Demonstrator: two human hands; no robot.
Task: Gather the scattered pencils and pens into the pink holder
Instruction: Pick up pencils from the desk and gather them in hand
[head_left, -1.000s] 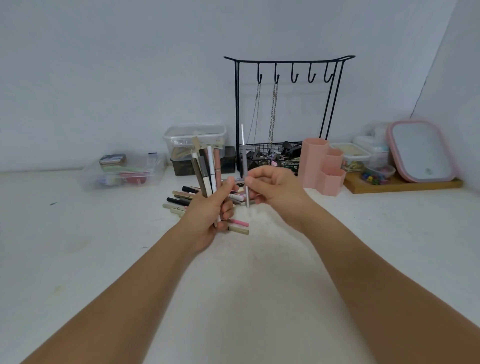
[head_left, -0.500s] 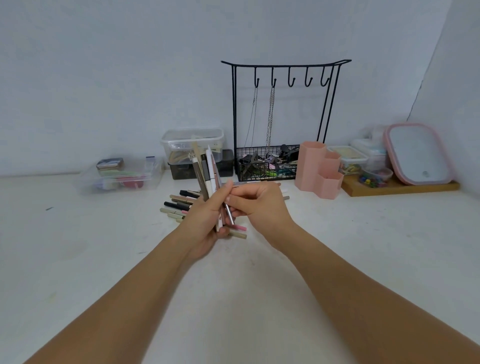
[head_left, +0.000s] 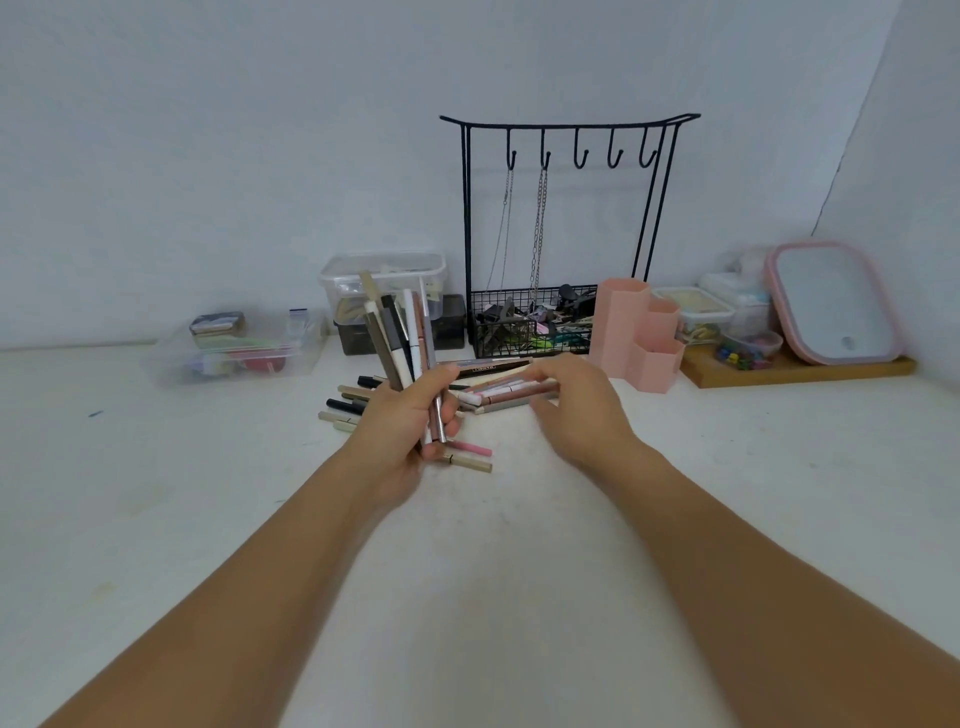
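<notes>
My left hand (head_left: 410, 415) grips a bundle of several pens and pencils (head_left: 402, 338), held upright above the white table. A pile of loose pens and pencils (head_left: 498, 387) lies flat on the table behind and around both hands. My right hand (head_left: 576, 405) hovers just right of the bundle, fingers spread over the pile and holding nothing. The pink holder (head_left: 641, 335), with stepped hexagonal cups, stands to the right of the pile, beyond my right hand. A pink pencil (head_left: 470, 447) and a beige one (head_left: 467, 461) lie under my left hand.
A black wire jewellery stand (head_left: 566, 228) with a basket of clips stands behind the pile. Clear plastic boxes (head_left: 234, 353) sit at the back left. A wooden tray (head_left: 795, 366) with small containers and a pink-framed mirror (head_left: 836, 301) is at the right.
My right hand held a thin grey pen upright, passed it into the bundle in my left hand, then let go and moved right with its fingers apart.
</notes>
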